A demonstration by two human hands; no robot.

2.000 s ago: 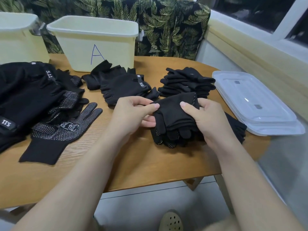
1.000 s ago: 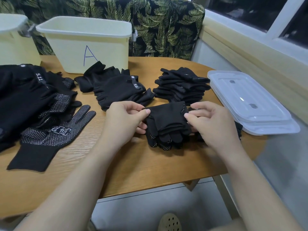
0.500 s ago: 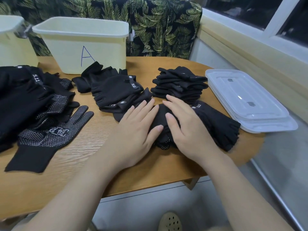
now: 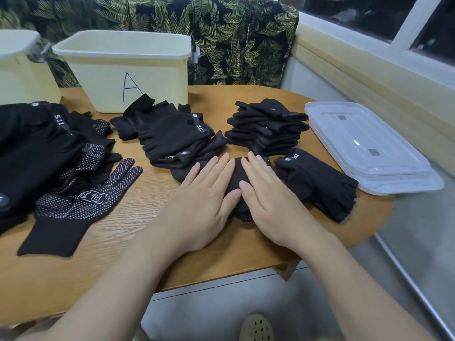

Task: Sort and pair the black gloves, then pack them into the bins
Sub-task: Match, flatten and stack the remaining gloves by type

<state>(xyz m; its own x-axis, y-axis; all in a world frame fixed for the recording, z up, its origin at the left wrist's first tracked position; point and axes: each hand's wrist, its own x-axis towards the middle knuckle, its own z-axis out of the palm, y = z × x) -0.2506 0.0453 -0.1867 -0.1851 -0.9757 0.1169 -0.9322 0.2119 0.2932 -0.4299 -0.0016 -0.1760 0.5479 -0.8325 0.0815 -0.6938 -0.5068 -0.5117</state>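
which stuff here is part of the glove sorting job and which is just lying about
In the job: folded gloves under the left hand and right hand; stacked folded gloves; 5.11 gloves; dotted glove; bin marked A; second bin.

Lying about: clear plastic lids; leaf-print fabric.

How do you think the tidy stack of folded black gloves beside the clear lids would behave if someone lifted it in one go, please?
The stack of folded gloves is soft knit fabric in loose layers, so it would probably sag and shed pieces unless gripped from top and bottom. It looks light for its bulk. Pushed across the wooden table, the upper layers would likely slide and lean rather than tip whole.
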